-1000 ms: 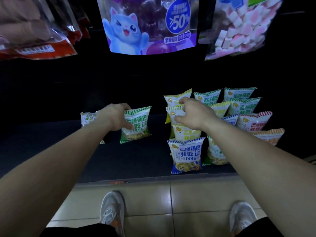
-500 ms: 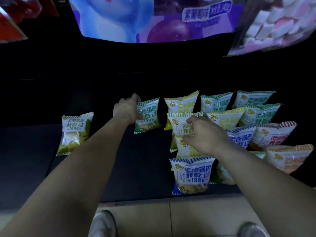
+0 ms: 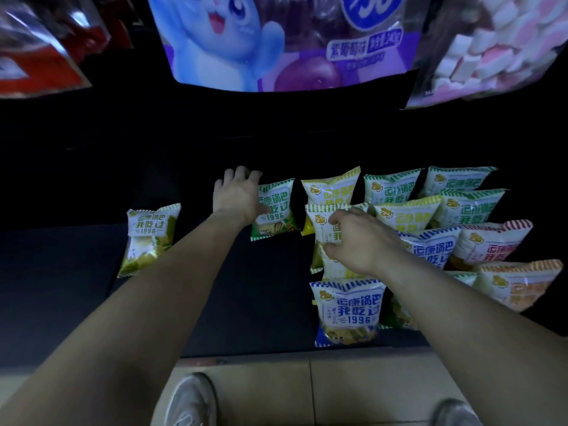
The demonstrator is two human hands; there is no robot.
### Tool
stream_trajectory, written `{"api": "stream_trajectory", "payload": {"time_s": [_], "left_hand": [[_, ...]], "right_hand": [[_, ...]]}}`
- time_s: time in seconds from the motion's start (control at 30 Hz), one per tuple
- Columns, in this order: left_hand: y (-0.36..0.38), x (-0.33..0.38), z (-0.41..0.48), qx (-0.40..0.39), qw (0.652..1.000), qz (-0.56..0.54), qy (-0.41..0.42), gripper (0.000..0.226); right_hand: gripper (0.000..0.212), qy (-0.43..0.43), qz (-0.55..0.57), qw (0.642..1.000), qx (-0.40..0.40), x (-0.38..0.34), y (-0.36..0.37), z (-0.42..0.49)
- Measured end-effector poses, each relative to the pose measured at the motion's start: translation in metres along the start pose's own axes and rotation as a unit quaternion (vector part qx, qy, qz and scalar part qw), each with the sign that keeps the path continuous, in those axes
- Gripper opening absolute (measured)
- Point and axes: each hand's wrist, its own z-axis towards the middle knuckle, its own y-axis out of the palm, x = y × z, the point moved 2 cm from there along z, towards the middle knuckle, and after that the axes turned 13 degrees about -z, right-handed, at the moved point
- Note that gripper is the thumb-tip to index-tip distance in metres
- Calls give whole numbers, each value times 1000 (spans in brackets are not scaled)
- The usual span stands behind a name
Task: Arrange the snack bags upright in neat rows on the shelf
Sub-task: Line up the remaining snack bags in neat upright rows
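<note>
Small snack bags stand in rows on the right half of a dark shelf (image 3: pixel 246 302). My left hand (image 3: pixel 236 198) grips the left edge of a green snack bag (image 3: pixel 276 210), upright at the back beside a yellow bag (image 3: pixel 332 189). My right hand (image 3: pixel 359 241) is curled on a yellow snack bag (image 3: pixel 321 226) in the second row of the leftmost column, thumb under it. A blue bag (image 3: pixel 347 309) stands at the front of that column. One yellow-green bag (image 3: pixel 150 238) stands alone at the left.
Green, blue, red (image 3: pixel 491 244) and orange (image 3: pixel 519 284) bags fill the right rows. Large hanging bags sit close overhead: a purple cat bag (image 3: pixel 276 41), a marshmallow bag (image 3: pixel 491 41), a red bag (image 3: pixel 37 59). Tiled floor (image 3: pixel 338 388) and my shoes lie below the shelf edge.
My left hand carried the green bag back and to the right, next to the rear yellow bag. My right hand slid slightly forward on the yellow bags. The view moved closer.
</note>
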Motion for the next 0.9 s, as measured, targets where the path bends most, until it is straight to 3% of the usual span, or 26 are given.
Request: {"api": "stream_trajectory", "payload": {"time_s": [0.27,0.43,0.53,0.7,0.9], "left_hand": [[-107,-50,-110,-99,995,27,-1,68],[-119,-133,-214,-103,989,-30,-99,73],[-115,-181,-253,-117,968,-111,-193,83],[-108,-235,-278,-111,959,-117,-233,82],[-91,-264,-249,-105,967,-104,-208,77]], "right_hand": [[56,-64,10,998,6,-69,-24,-18],[63,-111,20,993,-31,-126,-16,-37],[63,-130,19,990,-50,-163,-1,-40],[63,-149,11,985,-89,-235,35,-13],[60,-143,24,983,-114,-317,85,59]]}}
